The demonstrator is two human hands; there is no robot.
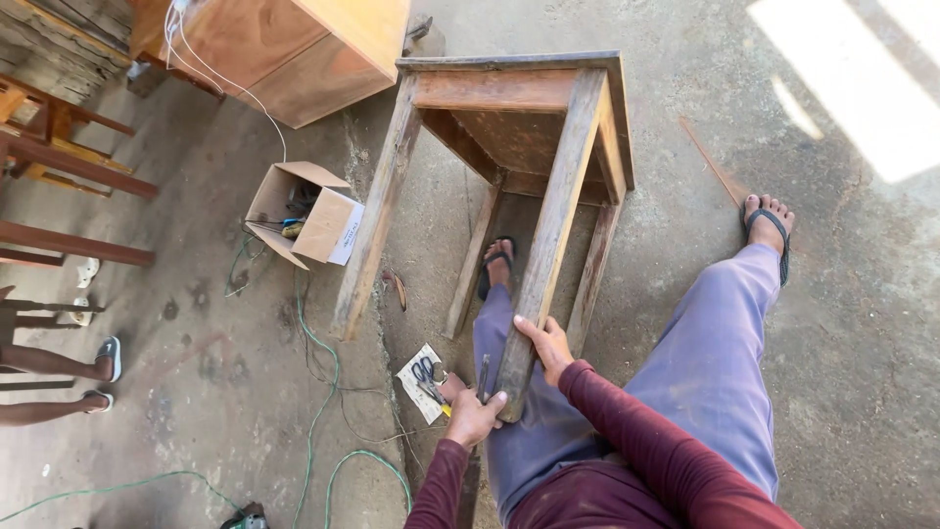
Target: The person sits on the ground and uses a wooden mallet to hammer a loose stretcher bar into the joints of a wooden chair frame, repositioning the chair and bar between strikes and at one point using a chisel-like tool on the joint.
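Head view, one entry per item.

Stool (pixel 519 147): wooden, lying on its side at upper centre of the frame, seat away from me, four legs pointing toward me. The nearest leg runs down to centre frame, resting against my lap.

My right hand (pixel 546 345): centre frame, fingers wrapped over the near leg close to its end, clamped on it.

My left hand (pixel 474 415): lower centre, closed around a thin dark tool (pixel 483 374), thumb touching the end of the same leg. What kind of tool, I cannot tell.

Box (pixel 305 217): open cardboard, left of centre on the concrete floor (pixel 862 323), flaps up. Inside: small dark and yellow items, too small to identify.

Scissors (pixel 424 370): dark handles, lying on a scrap of paper just left of my left hand.

Green cable (pixel 315 338): trails from near the box down to the lower left.

Cabinet (pixel 294 49): wooden, upper left of frame, a white cord hanging from it.

Another person's feet (pixel 106 377): left edge, in sandals, well apart from me.
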